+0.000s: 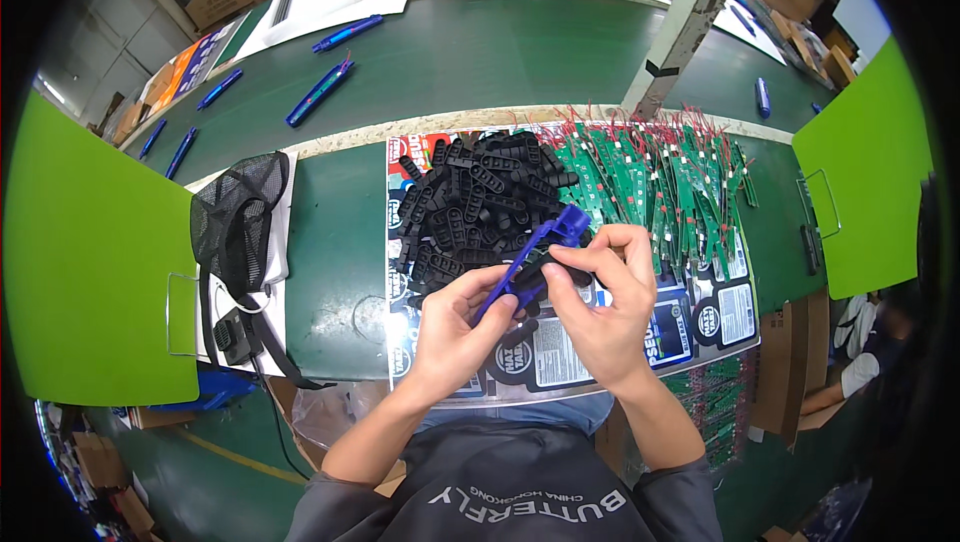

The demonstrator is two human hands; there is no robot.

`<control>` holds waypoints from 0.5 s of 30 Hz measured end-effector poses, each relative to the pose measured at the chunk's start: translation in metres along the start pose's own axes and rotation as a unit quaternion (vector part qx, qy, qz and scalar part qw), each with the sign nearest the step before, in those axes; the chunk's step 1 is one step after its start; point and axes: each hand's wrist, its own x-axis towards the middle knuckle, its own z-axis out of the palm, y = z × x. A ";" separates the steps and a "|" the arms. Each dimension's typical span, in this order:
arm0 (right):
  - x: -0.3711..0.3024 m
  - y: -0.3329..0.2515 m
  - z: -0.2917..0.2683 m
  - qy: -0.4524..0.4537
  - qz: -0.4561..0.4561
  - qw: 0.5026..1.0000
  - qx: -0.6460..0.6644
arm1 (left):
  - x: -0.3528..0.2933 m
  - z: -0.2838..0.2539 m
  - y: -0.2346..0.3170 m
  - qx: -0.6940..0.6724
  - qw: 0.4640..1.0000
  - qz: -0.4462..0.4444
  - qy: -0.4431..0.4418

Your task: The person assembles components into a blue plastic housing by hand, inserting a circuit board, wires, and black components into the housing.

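My left hand is closed on a long blue plastic housing, which tilts up to the right above the printed sheets. Against the housing, the thumb and fingers of my right hand pinch a small black part. The fingers partly hide that part and the housing's inside. Behind my hands lies a heap of black, elongated slotted pieces. To its right spreads a pile of narrow green circuit boards with thin red wires.
A black mesh bag and a cable lie at the left. Green partitions flank the bench. Beyond a ledge, several blue devices rest on a green belt. A metal post rises back right; a co-worker's sleeve shows far right.
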 end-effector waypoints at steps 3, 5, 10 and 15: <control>-0.003 0.001 0.005 0.018 -0.039 0.995 -0.091 | 0.001 0.005 -0.002 0.034 0.999 0.006 -0.015; -0.006 0.002 0.003 0.022 -0.084 0.984 -0.153 | 0.003 0.009 -0.005 0.053 0.999 0.012 0.010; -0.020 0.000 0.004 0.082 0.024 0.995 -0.045 | -0.001 0.011 -0.014 0.221 0.958 0.163 0.077; -0.024 0.013 -0.005 -0.085 0.186 0.970 0.135 | -0.014 0.006 -0.012 0.277 0.941 0.176 0.085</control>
